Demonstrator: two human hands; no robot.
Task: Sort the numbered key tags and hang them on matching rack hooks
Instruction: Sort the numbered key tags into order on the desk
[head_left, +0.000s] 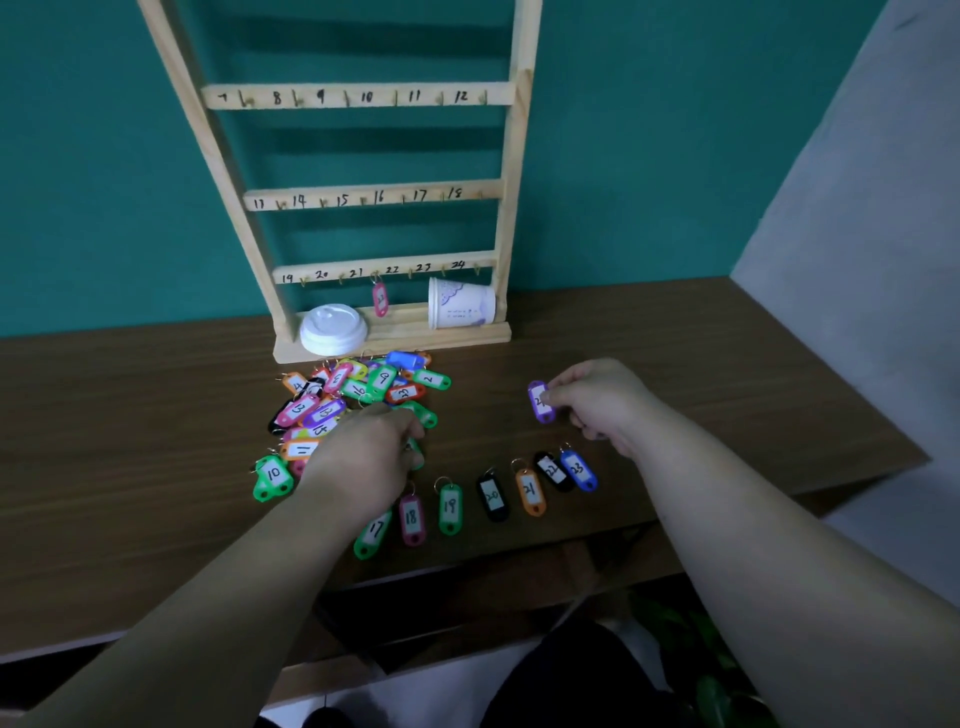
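A wooden rack (514, 171) with numbered hook rows stands against the teal wall. One pink tag (381, 300) hangs from a hook on its lowest row. A pile of coloured numbered tags (353, 395) lies on the brown table (130, 415) in front of the rack. A sorted row of tags runs along the front edge, from green 17 (372, 532) to blue 23 (578, 470). My right hand (602, 402) pinches a purple tag (540, 401) above the table. My left hand (363, 457) rests with curled fingers on the pile's near edge, on a green tag (414, 453); its grip is hidden.
A white cup lid (332, 327) and a paper cup (460, 304) lying on its side rest on the rack's base. The table's front edge runs just below the sorted row. A grey wall rises at the right. A green plant (706, 675) sits below the table.
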